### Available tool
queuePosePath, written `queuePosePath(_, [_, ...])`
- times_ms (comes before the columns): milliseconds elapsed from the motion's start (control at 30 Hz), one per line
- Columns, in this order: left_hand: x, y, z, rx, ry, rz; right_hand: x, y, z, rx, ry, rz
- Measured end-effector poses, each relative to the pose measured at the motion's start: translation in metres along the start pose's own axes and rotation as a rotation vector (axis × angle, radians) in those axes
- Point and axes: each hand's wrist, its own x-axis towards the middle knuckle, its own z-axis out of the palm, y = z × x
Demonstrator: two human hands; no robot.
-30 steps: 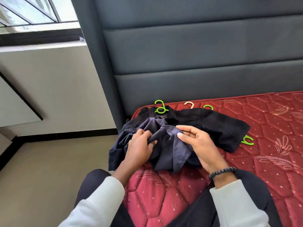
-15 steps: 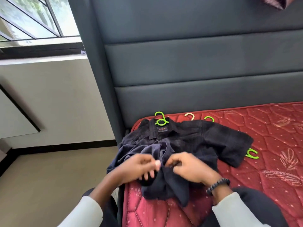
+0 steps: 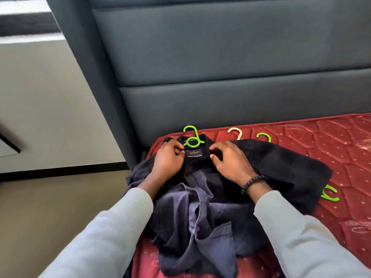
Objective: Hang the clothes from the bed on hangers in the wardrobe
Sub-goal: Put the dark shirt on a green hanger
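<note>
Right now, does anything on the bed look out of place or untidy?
Yes. The dark shirt lies crumpled, its lower part bunched and hanging over the mattress edge. Hangers are scattered: one green hook at the collar, a cream hook and another green hook peeking out behind, a green piece beside the sleeve.

Shirt (image 3: 200, 207): dark navy woven cloth, matt, creased, with a small sewn label at the collar. Hangers: smooth glossy plastic, green one (image 3: 192, 137) on the collar, cream hook (image 3: 235, 133) and another green hook (image 3: 264, 136) upper centre, green piece (image 3: 329, 194) at right. Mattress (image 3: 331, 141): red quilted fabric, slight sheen, stitched hexagon pattern. Headboard (image 3: 220, 67): grey padded upholstery, smooth, matt, leather-like. Sleeves (image 3: 112, 227): light grey fine-rib knit. Bracelet (image 3: 253, 182): dark matt beads. Floor (image 3: 50, 207) at lower left: smooth, matt beige.
</note>
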Motion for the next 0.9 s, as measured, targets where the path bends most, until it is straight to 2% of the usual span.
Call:
queuePosePath(67, [0.027, -0.013, 0.005, 0.180, 0.005, -0.069, 0.031, 0.008, 0.005, -0.086, 0.047, -0.042])
queuePosePath(133, [0.048, -0.026, 0.007, 0.340, -0.067, -0.147, 0.061, 0.023, 0.014, -0.172, 0.087, -0.047])
queuePosePath(267, [0.071, -0.046, 0.007, 0.451, -0.173, -0.100, 0.093, 0.042, 0.033, -0.407, -0.106, 0.034])
queuePosePath(400, [0.069, -0.052, -0.003, 0.575, -0.227, 0.051, 0.095, 0.045, 0.025, -0.234, -0.264, -0.009])
queuePosePath(467, [0.060, -0.047, -0.008, 0.602, -0.218, 0.124, 0.086, 0.043, 0.011, -0.104, -0.350, 0.047])
queuePosePath(533, [0.049, -0.037, -0.014, 0.600, -0.212, 0.159, 0.069, 0.038, -0.006, 0.030, -0.360, 0.088])
queuePosePath(600, [0.042, -0.027, -0.019, 0.521, -0.194, 0.167, 0.055, 0.033, -0.019, 0.100, -0.301, -0.006])
queuePosePath(733, [0.030, 0.030, -0.072, 0.249, -0.166, 0.287, 0.037, -0.008, -0.104, 0.058, -0.036, -0.192])
queuePosePath(833, [0.019, 0.109, -0.133, 0.152, 0.014, 0.469, 0.036, -0.050, -0.195, 0.077, 0.170, -0.232])
queuePosePath(900, [0.013, 0.165, -0.178, 0.159, 0.197, 0.547, 0.039, -0.075, -0.258, 0.011, 0.202, -0.220])
